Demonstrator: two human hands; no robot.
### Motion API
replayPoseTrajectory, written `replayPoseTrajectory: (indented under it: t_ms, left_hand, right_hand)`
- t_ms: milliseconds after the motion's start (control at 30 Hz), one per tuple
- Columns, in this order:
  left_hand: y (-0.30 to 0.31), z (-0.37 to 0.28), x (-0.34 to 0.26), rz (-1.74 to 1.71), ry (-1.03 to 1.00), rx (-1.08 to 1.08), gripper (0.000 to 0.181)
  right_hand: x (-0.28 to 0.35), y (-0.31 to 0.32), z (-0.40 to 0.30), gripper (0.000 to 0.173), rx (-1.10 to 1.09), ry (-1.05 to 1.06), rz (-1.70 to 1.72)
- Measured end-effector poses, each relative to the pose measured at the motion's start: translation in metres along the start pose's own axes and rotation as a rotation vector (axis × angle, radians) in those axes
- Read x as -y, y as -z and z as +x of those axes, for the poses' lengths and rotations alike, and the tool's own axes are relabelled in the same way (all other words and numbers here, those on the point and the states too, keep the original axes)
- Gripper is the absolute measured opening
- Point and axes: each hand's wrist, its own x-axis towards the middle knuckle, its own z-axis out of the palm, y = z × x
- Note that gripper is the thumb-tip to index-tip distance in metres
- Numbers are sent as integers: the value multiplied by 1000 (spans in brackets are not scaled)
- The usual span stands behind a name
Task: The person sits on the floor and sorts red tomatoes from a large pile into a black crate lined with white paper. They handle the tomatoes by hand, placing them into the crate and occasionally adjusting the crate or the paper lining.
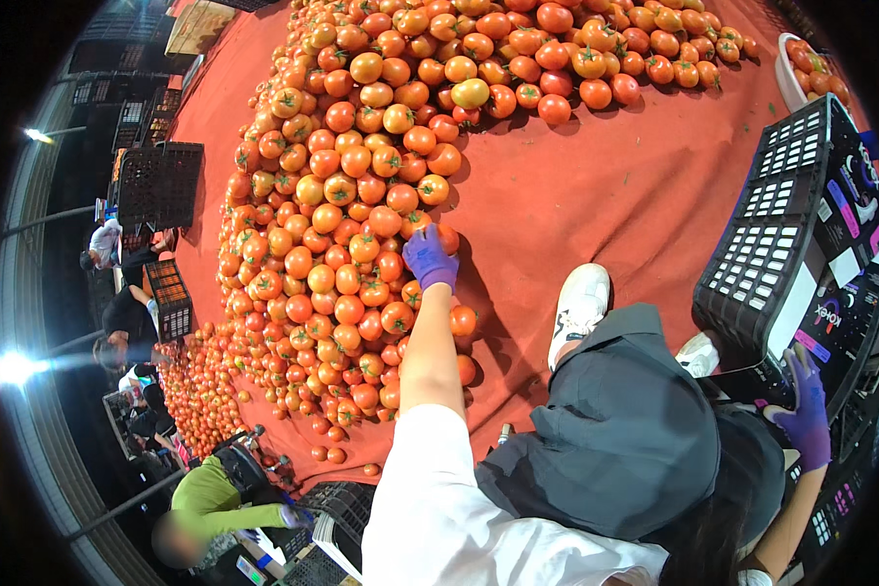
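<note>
My left hand point(431, 258), in a purple glove, reaches to the right edge of a large tomato pile point(337, 242). Its fingers and thumb curl about a red tomato point(447, 239); the fingertips are partly hidden. In another purple glove, my right hand point(804, 410) lies at the near edge of a black plastic crate point(758, 234). Printed black cardboard point(846, 315), bearing Kotex branding, lines that crate. The right fingers are spread against the cardboard, with nothing seen between them and the thumb.
Red cloth point(542, 198) covers the floor under the pile. My white shoe point(580, 308) stands on it. A white tub point(790, 77) of tomatoes is at the upper right. A person in green point(209, 498) works near crates at lower left; other people and a dark crate point(157, 183) are farther off.
</note>
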Motion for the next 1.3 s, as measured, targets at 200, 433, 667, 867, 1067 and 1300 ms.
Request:
replayPoseTrajectory:
  t_ms: [200, 433, 667, 867, 1067, 1300]
  left_hand:
    - [73, -50, -52, -2092, 255, 236, 62]
    - [197, -101, -153, -1524, -298, 237, 94]
    - [103, -54, -87, -544, -203, -167, 66]
    - [4, -41, -13, 358, 226, 362, 77]
    - [25, -47, -39, 71, 179, 183, 74]
    - [-1, -56, -1, -1647, 393, 137, 51]
  right_hand:
    - [54, 29, 54, 41, -439, 37, 505]
    - [200, 10, 119, 81, -38, 525, 827]
    - [172, 29, 104, 65, 176, 195, 1612]
    - [66, 34, 114, 64, 320, 36, 2119]
    - [-6, 41, 83, 68, -137, 68, 2040]
    - [-145, -13, 102, 81, -472, -258, 858]
